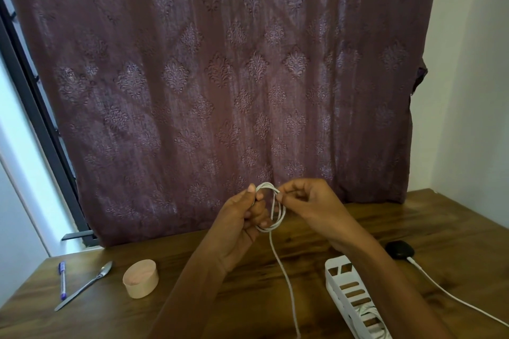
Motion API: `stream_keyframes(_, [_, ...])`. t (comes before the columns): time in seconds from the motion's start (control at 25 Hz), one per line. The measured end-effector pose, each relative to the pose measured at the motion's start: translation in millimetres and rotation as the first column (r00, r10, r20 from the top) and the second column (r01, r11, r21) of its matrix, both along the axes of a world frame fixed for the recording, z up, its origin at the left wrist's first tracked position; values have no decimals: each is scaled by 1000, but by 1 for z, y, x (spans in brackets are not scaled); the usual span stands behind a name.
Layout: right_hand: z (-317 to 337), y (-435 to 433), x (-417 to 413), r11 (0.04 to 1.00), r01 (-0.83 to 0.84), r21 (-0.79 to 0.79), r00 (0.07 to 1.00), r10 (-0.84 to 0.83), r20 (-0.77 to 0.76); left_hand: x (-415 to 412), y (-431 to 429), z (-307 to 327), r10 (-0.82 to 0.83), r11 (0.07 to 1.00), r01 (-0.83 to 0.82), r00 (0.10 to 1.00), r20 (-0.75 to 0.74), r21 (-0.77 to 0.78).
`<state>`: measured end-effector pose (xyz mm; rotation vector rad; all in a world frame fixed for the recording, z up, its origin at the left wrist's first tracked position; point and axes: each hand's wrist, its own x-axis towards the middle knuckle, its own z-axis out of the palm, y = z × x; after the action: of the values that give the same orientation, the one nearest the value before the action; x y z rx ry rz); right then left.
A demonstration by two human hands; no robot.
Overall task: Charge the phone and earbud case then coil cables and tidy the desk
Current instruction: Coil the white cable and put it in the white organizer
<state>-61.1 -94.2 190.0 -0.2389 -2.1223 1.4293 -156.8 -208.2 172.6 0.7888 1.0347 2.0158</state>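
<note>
A white cable is wound into a small coil held up above the wooden desk. My left hand grips the coil's left side, thumb on top. My right hand pinches a strand at the coil's upper right. The cable's loose tail hangs down from the coil and runs off the bottom edge. A black earbud case lies on the desk at the right with a second white cable plugged into it. No phone is in view.
A white slotted organiser tray with white cable inside stands at the lower right, partly behind my right forearm. At the left lie a round beige box, a metal spoon and a purple pen. A maroon curtain hangs behind the desk.
</note>
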Motion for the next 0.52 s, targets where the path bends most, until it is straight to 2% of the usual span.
stream_keyframes(0.12, [-1, -5, 1, 982, -41, -184, 999, 35, -37, -3, -2, -5, 69, 996, -74, 994, -90, -46])
stream_keyframes(0.24, [-3, -7, -2, 904, -70, -421, 997, 46, -66, -3, -1, -12, 161, 982, -177, 968, -191, -69])
stream_keyframes(0.32, [-3, -9, -5, 778, -119, -617, 992, 70, -104, 0, 0, -16, 216, 971, -234, 948, -232, -52])
stream_keyframes(0.4, [-2, -11, -6, 574, -198, -795, 980, 133, -149, 3, 2, -19, 254, 960, -277, 923, -288, -42])
stream_keyframes(0.44, [-2, -11, -5, 501, -223, -836, 973, 169, -159, 4, 2, -21, 266, 956, -291, 915, -305, -41])
stream_keyframes(0.52, [-4, -11, -4, 454, -234, -859, 966, 205, -155, 5, 1, -23, 269, 955, -294, 913, -306, -38])
